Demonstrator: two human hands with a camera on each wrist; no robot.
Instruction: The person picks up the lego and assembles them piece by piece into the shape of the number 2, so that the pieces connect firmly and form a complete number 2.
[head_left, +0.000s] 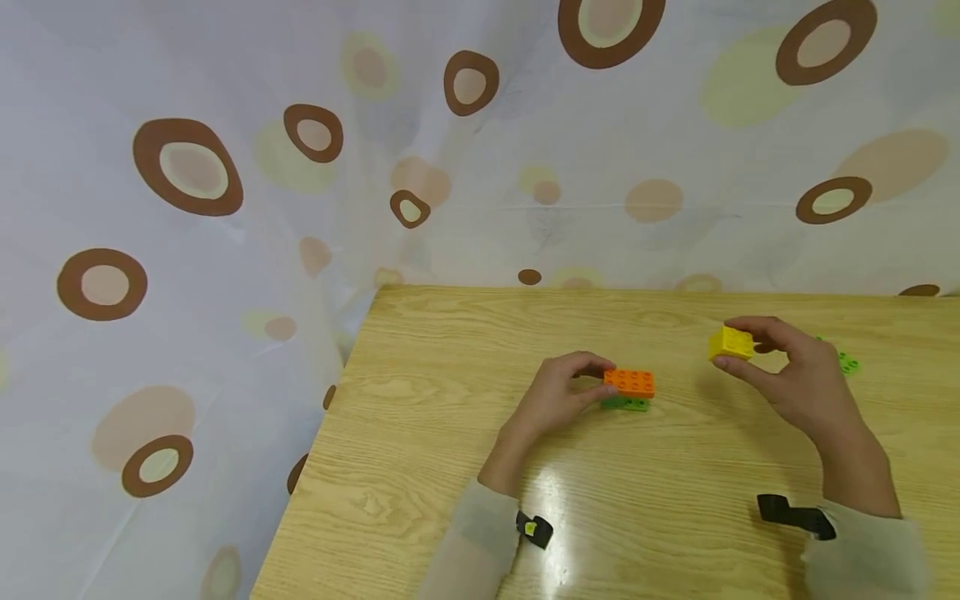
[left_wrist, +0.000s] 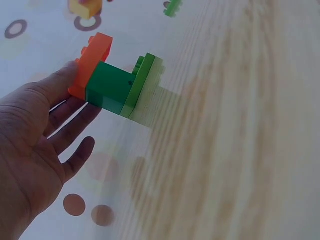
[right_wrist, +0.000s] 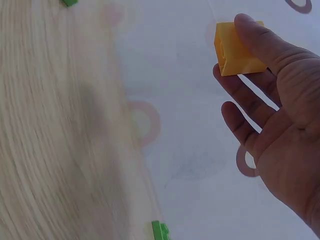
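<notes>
Nearest me, both sleeves came in over the table's (head_left: 420,467) near edge, each wrist wearing a black strap. My left hand (head_left: 558,398) sat mid-table, thumb and fingers pinching the left end of the stack (head_left: 630,389): an orange brick on a dark green block on a light green plate, the plate resting on the wood. The left wrist view showed the same three layers (left_wrist: 112,82), with the fingers on the orange end.

To the right and a little farther off, my right hand (head_left: 795,375) was raised above the table, thumb and fingertips clamped on a yellow brick (head_left: 731,343), which was clear of the wood and apart from the stack. The right wrist view confirmed the grip on it (right_wrist: 235,47).

I judged this the carry step: stack steadied, yellow brick on its way. The next move would call for bringing it leftward over the orange studs, squaring it, and pressing down while the left hand braced.

Between the hands lay bare wood. A loose green piece (head_left: 847,362) lay just beyond the right hand. The table's left edge was well away from the stack, and a spotted curtain (head_left: 187,250) hung behind the far edge.
</notes>
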